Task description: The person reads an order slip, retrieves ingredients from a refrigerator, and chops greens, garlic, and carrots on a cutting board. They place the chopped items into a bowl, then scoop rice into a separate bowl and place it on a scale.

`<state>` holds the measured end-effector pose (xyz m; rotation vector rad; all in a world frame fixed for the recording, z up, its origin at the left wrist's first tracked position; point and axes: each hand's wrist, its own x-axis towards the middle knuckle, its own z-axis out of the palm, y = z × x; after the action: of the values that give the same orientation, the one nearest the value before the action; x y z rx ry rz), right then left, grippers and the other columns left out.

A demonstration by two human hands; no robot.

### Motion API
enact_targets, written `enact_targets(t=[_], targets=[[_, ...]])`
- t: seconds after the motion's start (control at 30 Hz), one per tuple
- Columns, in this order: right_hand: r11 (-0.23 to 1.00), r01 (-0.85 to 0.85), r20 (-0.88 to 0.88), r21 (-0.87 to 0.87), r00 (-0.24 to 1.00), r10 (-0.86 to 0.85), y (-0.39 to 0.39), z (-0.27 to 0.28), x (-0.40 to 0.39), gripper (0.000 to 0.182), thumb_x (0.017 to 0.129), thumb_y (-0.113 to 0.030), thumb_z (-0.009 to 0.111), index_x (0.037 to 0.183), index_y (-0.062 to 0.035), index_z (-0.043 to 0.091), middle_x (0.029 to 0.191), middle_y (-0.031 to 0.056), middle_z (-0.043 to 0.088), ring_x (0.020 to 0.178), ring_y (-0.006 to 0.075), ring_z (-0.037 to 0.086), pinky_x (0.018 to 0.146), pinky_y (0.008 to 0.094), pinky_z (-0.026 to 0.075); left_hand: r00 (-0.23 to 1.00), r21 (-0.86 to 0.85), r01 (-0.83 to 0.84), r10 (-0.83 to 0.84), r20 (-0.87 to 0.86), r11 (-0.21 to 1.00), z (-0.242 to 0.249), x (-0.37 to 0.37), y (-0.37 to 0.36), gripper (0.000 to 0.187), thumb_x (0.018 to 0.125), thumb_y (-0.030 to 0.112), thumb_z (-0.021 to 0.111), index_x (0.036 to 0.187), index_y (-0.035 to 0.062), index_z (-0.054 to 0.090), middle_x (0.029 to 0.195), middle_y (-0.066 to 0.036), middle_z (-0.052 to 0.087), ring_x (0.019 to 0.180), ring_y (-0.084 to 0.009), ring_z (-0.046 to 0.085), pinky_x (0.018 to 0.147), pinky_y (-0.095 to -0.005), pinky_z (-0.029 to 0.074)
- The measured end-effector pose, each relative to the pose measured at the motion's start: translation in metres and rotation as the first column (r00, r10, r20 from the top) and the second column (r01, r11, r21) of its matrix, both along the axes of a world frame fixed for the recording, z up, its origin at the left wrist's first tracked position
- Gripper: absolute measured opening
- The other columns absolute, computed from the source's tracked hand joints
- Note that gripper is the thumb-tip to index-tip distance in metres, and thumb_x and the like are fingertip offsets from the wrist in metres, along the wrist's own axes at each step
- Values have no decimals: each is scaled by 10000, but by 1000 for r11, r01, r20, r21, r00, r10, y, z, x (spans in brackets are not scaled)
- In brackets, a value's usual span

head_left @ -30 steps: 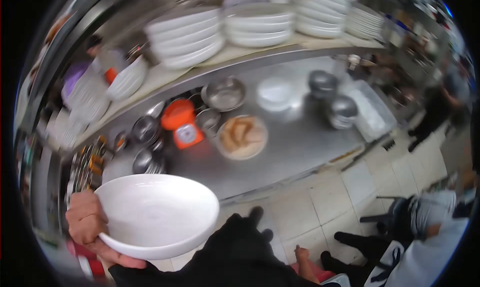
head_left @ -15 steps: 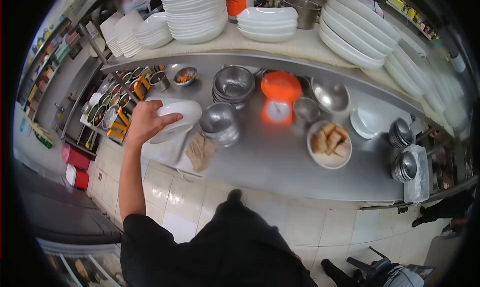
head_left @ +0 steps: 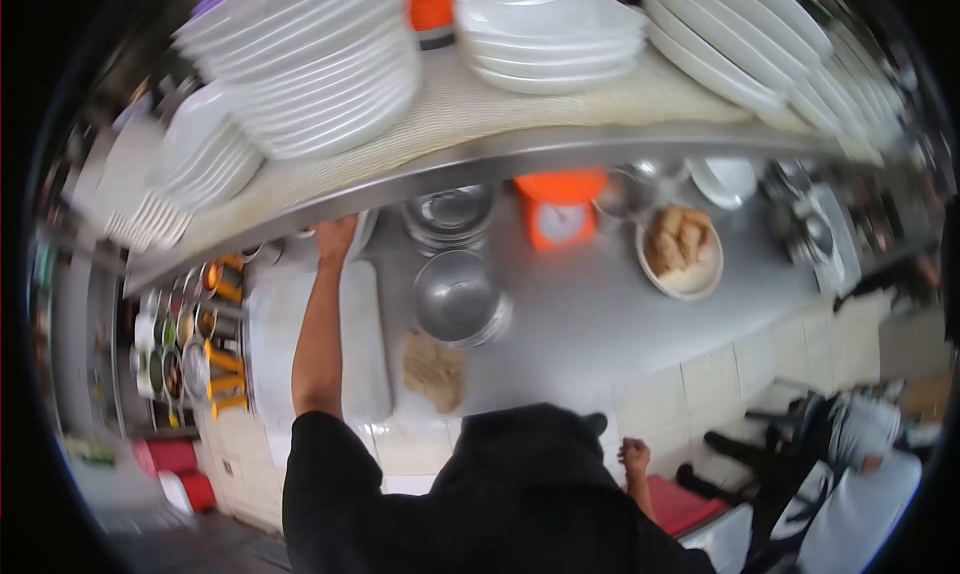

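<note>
My left hand reaches under the front edge of the overhead shelf, at the back left of the steel counter. It grips a white bowl, whose side shows just right of my fingers; the shelf edge hides part of both. Below my left forearm lies a white cutting board. A crumpled tan cloth and stacked steel bowls sit to the right of it. My right hand hangs low beside my body, small in view, its fingers curled and nothing visible in them.
Stacked white plates line the shelf above. On the counter stand an orange scale and a white bowl of light-brown food pieces. Ingredient containers are at far left. Another person is at lower right.
My left hand has carried the white bowl away from me, from above the counter to under the shelf. The view has shifted closer to the shelf, and my right hand has come into view.
</note>
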<state>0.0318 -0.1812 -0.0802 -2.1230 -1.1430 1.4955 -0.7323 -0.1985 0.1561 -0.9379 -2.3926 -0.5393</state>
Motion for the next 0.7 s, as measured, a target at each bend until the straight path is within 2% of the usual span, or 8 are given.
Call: enact_targets(t=[0.07, 0.13, 0.23, 0.33, 0.47, 0.57, 0.6, 0.7], targets=[[997, 68, -1, 26, 998, -68, -27, 2, 12, 217, 878, -194, 636, 935, 15, 630, 686, 83, 629, 546, 160, 614, 471, 311, 509, 955, 165, 280, -292, 49, 946, -18, -12, 6, 504, 817, 344, 748, 1149, -22, 648, 990, -206, 703, 945, -394, 657, 813, -413, 509], [985, 171, 100, -27, 981, -167, -55, 11, 18, 214, 875, -185, 632, 929, 22, 633, 697, 98, 640, 537, 164, 612, 469, 314, 507, 934, 80, 347, -336, -121, 935, -35, -18, 10, 450, 828, 363, 733, 1088, 5, 651, 887, -216, 693, 860, -412, 653, 746, -445, 509], [923, 334, 136, -192, 940, -313, -97, 11, 29, 196, 882, -171, 632, 934, 18, 632, 681, 104, 636, 527, 171, 608, 452, 308, 483, 974, -149, 195, -174, 143, 969, -50, -11, 3, 326, 856, 325, 703, 925, 16, 627, 840, -211, 661, 816, -413, 630, 705, -463, 494], [887, 313, 154, -339, 949, -276, -126, 24, 37, 164, 883, -157, 652, 937, -3, 634, 662, 90, 624, 515, 183, 592, 431, 328, 445, 953, -123, 297, -287, 92, 947, -68, -11, -2, 370, 828, 342, 722, 743, 8, 587, 833, -172, 652, 792, -392, 623, 668, -467, 496], [831, 230, 0, -506, 964, -266, -133, 40, 47, 151, 877, -154, 669, 937, -18, 638, 684, 99, 635, 524, 200, 596, 435, 340, 447, 961, -308, 274, -245, 130, 911, -101, -27, -27, 263, 856, 232, 659, 739, -1, 626, 809, -186, 629, 775, -395, 611, 690, -504, 478], [807, 321, 41, -496, 937, -347, -114, -10, 47, 158, 878, -160, 669, 945, -19, 640, 710, 107, 647, 536, 208, 607, 448, 349, 468, 957, -24, 263, -258, 131, 964, -76, -12, -34, 183, 842, 133, 622, 729, -9, 638, 770, -207, 624, 780, -393, 596, 694, -479, 462], [789, 375, 91, -487, 920, -381, -114, -29, 49, 163, 879, -163, 667, 949, -18, 641, 720, 111, 652, 541, 210, 612, 454, 352, 478, 976, -74, 216, -214, 29, 974, -68, -11, -37, 212, 842, 128, 628, 692, -21, 623, 750, -197, 626, 766, -395, 595, 688, -484, 456], [875, 302, 51, -379, 951, -306, -82, -34, 59, 185, 866, -177, 665, 954, -15, 647, 738, 100, 672, 558, 185, 631, 476, 328, 520, 905, 186, 101, -168, 391, 977, 13, 83, -32, 407, 876, 235, 685, 601, -42, 570, 526, -123, 559, 494, -198, 503, 540, -361, 431]])
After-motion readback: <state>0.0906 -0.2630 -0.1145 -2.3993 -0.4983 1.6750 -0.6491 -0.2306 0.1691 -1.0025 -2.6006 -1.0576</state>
